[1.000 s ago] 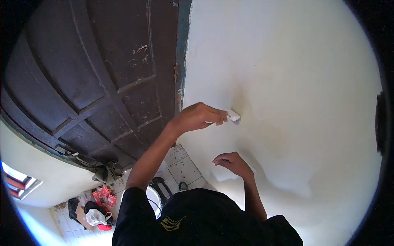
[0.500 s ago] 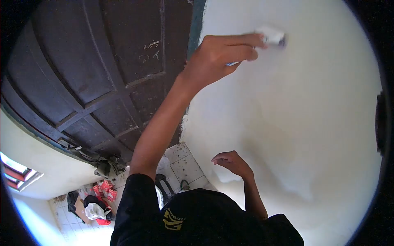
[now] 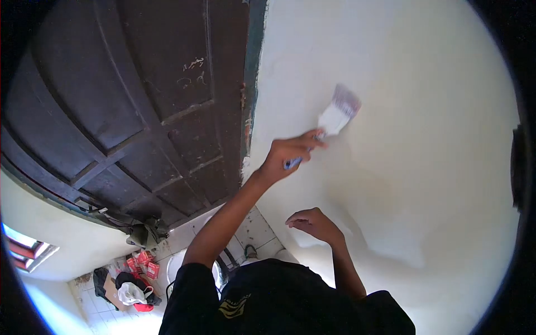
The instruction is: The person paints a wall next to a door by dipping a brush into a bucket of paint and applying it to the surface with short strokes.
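Observation:
My left hand (image 3: pixel 286 158) is closed round the blue-patterned handle of a paintbrush (image 3: pixel 335 116). The brush has a wide white-coated ferrule, and its darker bristles point up and to the right against the white wall (image 3: pixel 424 139). Fingers loosely bent, my right hand (image 3: pixel 317 224) hovers in front of the lower wall with nothing in it. A white bucket (image 3: pixel 175 267) stands on the floor beside my left upper arm, which partly hides it.
A dark panelled door (image 3: pixel 128 84) with a green-grey frame (image 3: pixel 254 72) borders the wall on the left. Red boxes (image 3: pixel 146 262), a white bag (image 3: pixel 131 293) and dark bags lie on the tiled floor (image 3: pixel 254 226). A dark object (image 3: pixel 517 167) is at the far right edge.
My left hand has come down the wall with the paintbrush, its bristles now tilted upward. More of the bucket shows. My right hand has hardly moved.

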A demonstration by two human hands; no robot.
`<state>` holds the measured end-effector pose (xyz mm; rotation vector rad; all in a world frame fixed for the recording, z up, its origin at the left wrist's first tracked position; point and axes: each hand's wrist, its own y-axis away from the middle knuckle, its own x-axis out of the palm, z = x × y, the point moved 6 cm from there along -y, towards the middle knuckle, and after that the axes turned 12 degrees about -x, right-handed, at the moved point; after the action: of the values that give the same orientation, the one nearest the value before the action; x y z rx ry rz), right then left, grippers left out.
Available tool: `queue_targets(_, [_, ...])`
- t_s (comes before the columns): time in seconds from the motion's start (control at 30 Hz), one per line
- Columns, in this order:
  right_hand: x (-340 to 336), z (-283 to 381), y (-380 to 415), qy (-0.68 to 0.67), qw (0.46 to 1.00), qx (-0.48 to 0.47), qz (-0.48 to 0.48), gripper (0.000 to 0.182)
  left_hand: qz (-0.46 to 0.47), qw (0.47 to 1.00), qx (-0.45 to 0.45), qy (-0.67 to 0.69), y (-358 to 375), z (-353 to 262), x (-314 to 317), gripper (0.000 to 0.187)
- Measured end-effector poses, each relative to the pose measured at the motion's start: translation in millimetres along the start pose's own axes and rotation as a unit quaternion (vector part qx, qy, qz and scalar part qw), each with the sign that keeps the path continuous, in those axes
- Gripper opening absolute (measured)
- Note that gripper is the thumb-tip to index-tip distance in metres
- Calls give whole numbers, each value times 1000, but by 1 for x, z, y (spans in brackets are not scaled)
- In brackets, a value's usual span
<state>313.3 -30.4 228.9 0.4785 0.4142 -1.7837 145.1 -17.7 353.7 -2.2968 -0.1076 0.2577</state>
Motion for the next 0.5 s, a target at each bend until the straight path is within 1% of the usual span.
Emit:
queue_targets(0.03, [0,5,0,15,1000,-16,12,22,1,1000,-1,3,17,4,4,20])
queue_targets(0.17, [0,17,-5,-29,999,-8,14,22,93,983,-155,38,90,33,23,16])
queue_targets(0.2, [-1,22,-9,-9,999,-21,26,19,90,984,-150,33,106,34,19,16])
queue_targets(0.27, [0,28,-12,12,999,-35,40,16,133,969,-209,-18,128,41,19,15])
queue_targets(0.3, [1,30,-13,2,998,-35,43,17,131,969,-207,-21,127,39,17,15])
queue_targets(0.37, [3,33,-13,-4,998,-39,44,17,134,981,-100,-95,115,21,13,14])
queue_targets(0.4, [4,34,-12,-2,998,-47,40,19,134,981,-96,-97,105,14,9,14])
queue_targets(0.47, [4,34,-8,4,998,-56,33,22,169,972,-141,-83,82,7,6,22])
queue_targets(0.5, [4,32,-6,1,998,-52,34,23,170,972,-138,-84,67,-3,4,22])
